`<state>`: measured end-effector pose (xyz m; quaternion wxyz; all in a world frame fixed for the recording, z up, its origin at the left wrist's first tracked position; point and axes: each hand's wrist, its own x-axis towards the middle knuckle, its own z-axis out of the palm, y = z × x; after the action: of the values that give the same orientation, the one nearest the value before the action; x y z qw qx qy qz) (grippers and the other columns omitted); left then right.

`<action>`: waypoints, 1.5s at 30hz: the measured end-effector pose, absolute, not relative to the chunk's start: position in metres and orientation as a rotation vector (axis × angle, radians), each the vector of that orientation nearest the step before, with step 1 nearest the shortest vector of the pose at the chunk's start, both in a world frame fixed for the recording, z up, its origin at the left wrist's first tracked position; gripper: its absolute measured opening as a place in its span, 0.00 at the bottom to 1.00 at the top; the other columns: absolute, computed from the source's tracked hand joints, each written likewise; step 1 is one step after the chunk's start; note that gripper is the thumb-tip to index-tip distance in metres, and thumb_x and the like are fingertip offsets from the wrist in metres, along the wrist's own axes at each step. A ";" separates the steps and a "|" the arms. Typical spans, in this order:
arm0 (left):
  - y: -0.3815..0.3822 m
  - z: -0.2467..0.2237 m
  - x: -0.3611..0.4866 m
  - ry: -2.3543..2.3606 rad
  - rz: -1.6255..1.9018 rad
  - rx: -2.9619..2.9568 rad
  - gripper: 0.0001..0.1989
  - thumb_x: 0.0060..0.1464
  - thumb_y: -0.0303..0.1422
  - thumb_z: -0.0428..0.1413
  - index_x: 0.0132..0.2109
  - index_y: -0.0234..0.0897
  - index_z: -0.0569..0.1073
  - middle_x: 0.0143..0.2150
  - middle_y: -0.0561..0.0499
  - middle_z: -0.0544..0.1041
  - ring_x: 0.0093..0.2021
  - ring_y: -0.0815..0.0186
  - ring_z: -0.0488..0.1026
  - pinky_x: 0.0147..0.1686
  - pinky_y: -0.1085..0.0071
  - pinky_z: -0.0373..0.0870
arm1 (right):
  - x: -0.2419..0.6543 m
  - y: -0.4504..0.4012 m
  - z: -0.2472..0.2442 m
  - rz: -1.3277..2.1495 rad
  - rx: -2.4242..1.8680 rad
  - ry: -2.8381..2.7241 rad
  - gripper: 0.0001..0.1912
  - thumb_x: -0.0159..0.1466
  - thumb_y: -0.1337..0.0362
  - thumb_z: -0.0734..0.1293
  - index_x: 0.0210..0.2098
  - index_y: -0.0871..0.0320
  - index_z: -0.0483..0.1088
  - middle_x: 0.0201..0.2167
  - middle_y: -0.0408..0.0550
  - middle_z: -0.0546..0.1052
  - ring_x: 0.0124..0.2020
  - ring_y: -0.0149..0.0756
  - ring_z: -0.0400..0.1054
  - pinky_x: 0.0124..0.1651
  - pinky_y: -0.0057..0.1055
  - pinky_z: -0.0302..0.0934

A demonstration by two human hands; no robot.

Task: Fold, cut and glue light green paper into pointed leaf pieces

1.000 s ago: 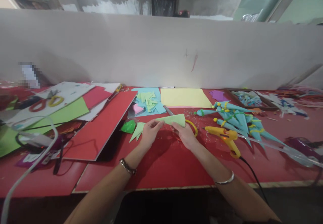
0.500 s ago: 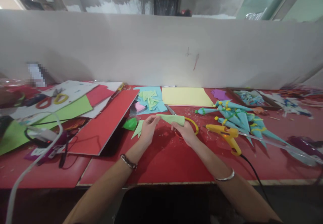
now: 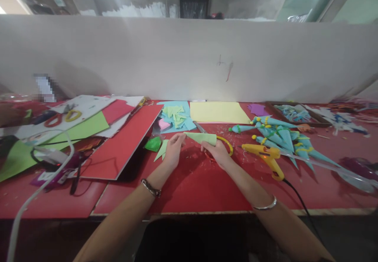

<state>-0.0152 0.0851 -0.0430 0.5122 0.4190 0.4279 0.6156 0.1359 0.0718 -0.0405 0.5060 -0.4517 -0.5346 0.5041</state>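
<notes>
Between my hands is a light green paper, curled into a narrow cone above the red table. My left hand pinches its thin left end with thumb and fingers. Its wider right end is gripped by my right hand, thumb on the near side. Behind the right hand lie scissors with a yellow handle, partly hidden. Light green paper pieces lie beside my left hand, near a bright green crumpled item.
To the right lie a yellow glue gun with a black cord and a pile of blue paper cones. A red board rests at the left. Behind are a pale yellow sheet, green paper scraps and a white partition.
Both hands keep their hold on the green paper cone, almost still. The whole view has shifted very slightly.
</notes>
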 end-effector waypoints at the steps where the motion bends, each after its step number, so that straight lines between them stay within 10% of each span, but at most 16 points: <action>1: 0.085 -0.043 -0.015 1.023 1.482 1.004 0.11 0.41 0.39 0.57 0.24 0.35 0.69 0.17 0.60 0.61 0.19 0.76 0.56 0.21 0.78 0.53 | 0.136 0.072 -0.040 1.214 -1.090 -1.292 0.13 0.50 0.56 0.66 0.17 0.58 0.66 0.17 0.41 0.69 0.21 0.28 0.61 0.29 0.27 0.55; 24: 0.084 -0.039 -0.014 0.897 1.454 0.910 0.14 0.40 0.36 0.57 0.22 0.37 0.58 0.16 0.62 0.53 0.16 0.78 0.48 0.18 0.76 0.43 | 0.138 0.073 -0.047 1.221 -1.018 -1.349 0.13 0.52 0.56 0.66 0.18 0.58 0.67 0.18 0.42 0.70 0.22 0.29 0.62 0.29 0.28 0.55; 45: 0.074 -0.038 -0.005 1.154 1.287 1.374 0.12 0.42 0.38 0.58 0.21 0.35 0.68 0.14 0.59 0.61 0.16 0.75 0.55 0.18 0.76 0.49 | 0.135 0.071 -0.044 1.268 -1.077 -1.298 0.15 0.46 0.57 0.70 0.31 0.60 0.74 0.20 0.40 0.72 0.23 0.29 0.62 0.29 0.28 0.55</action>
<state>-0.0054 0.0740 -0.0378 0.4498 0.5558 0.4667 0.5205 0.1350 0.0710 -0.0444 0.4930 -0.4442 -0.5351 0.5228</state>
